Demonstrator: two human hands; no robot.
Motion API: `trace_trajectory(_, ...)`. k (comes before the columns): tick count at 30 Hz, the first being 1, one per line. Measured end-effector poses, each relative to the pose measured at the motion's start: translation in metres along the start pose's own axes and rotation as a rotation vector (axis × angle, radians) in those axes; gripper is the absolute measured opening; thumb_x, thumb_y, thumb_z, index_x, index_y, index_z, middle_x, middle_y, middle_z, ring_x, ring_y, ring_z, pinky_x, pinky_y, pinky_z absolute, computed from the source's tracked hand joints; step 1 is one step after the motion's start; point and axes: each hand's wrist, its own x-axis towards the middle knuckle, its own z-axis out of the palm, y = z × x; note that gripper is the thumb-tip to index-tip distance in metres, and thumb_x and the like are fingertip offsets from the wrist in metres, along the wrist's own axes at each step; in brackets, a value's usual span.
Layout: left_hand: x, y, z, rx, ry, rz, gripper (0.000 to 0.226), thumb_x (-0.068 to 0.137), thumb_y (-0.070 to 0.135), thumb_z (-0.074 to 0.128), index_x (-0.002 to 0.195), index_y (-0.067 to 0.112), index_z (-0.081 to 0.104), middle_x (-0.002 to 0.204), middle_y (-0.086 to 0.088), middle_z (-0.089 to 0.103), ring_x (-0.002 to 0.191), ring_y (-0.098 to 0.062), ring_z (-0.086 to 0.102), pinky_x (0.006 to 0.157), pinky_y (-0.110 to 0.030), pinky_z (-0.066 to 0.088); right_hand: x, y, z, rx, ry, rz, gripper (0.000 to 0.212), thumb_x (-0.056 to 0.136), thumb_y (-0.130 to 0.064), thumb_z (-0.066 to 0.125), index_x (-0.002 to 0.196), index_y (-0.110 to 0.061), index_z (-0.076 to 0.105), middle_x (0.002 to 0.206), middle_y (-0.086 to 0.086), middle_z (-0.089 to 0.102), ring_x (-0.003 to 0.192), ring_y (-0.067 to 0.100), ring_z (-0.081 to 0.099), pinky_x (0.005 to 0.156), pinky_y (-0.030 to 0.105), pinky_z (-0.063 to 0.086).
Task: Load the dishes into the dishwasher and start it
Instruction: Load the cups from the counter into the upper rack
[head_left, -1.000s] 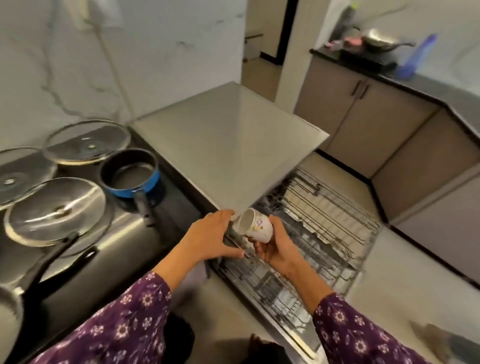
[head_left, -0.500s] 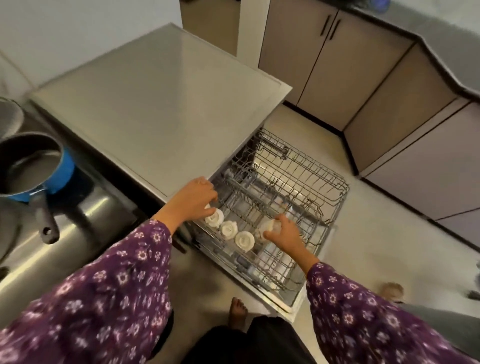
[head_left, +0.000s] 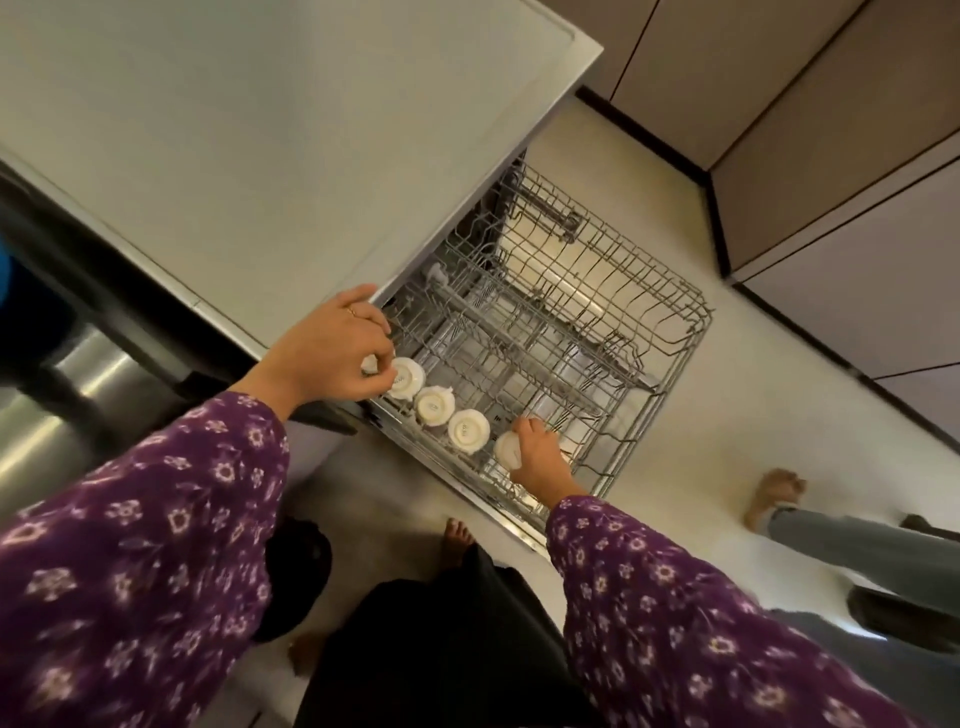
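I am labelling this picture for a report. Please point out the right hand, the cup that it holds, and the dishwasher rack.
right hand (head_left: 540, 460), head view, back of the hand.
cup (head_left: 505, 450), head view, its upturned base.
dishwasher rack (head_left: 693, 312), head view, far wire rim.

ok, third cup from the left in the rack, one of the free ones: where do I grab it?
Pinch the upturned base of the cup from straight above. It stands mouth down in the rack, so only the base and upper wall show. The neighbour cups crowd it along the row, so set fingers across the row instead. No handle shows.
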Motion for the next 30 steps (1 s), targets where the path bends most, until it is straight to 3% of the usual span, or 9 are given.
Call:
trace_trajectory(10,-0.001,-0.005,0.008,0.005,0.033,-0.011,0.031,0.080,0.047,0.049,0.062,0.028,0.065,0.069,0.012,0.066,0.093,-0.009,0.061,0.118,-0.031,0.013,0.022,-0.006,0.028,-0.108,-0.125,0.004,0.064,0.083,-0.007,0.066,0.137,-0.012,0.033,0.138,0.011,0.035,0.124,0.033,0.038,0.096,0.043,0.047)
trace_trajectory(18,-0.001,-0.006,0.010,-0.013,0.058,-0.013,0.029,0.079,0.046,0.050,0.062,0.028,0.064,0.066,0.014,0.064,0.090,-0.008,0.060,0.118,-0.021,0.000,0.025,-0.006,0.023,-0.129,-0.196,0.008,0.078,0.079,-0.004,0.071,0.142,-0.012,0.026,0.141,0.013,0.030,0.129,0.034,0.033,0.104,0.046,0.040)
trace_trajectory(23,-0.003,-0.004,0.003,-0.077,0.015,-0.041,0.028,0.078,0.049,0.052,0.063,0.031,0.066,0.068,0.018,0.064,0.092,-0.002,0.059,0.118,-0.023,0.002,0.004,-0.030,0.015,-0.106,-0.069,0.142,0.064,0.088,-0.013,0.060,0.141,-0.011,0.026,0.141,0.016,0.032,0.126,0.035,0.037,0.100,0.043,0.044)
trace_trajectory(27,0.000,0.003,-0.010,-0.177,-0.101,-0.095,0.022,0.080,0.048,0.058,0.074,0.031,0.070,0.079,0.018,0.066,0.092,-0.003,0.058,0.116,-0.024,-0.003,-0.019,-0.063,0.001,-0.049,0.084,0.060,0.056,0.089,-0.020,0.057,0.137,-0.011,0.031,0.136,0.011,0.037,0.122,0.028,0.038,0.103,0.038,0.038)
trace_trajectory(29,-0.002,0.017,-0.020,-0.400,-0.113,-0.199,0.019,0.083,0.046,0.063,0.085,0.028,0.070,0.083,0.018,0.065,0.083,-0.002,0.058,0.116,-0.029,0.008,-0.034,-0.086,-0.007,-0.032,0.133,-0.046,0.052,0.089,-0.021,0.058,0.135,-0.011,0.036,0.135,0.010,0.039,0.122,0.027,0.038,0.104,0.037,0.036)
trace_trajectory(30,-0.007,0.025,-0.026,-0.530,-0.074,-0.259,0.017,0.085,0.043,0.064,0.089,0.027,0.069,0.084,0.018,0.064,0.081,0.000,0.058,0.113,-0.031,0.026,-0.042,-0.101,-0.011,-0.023,0.149,-0.108,0.050,0.090,-0.021,0.057,0.135,-0.011,0.038,0.134,0.010,0.041,0.123,0.027,0.038,0.104,0.036,0.035)
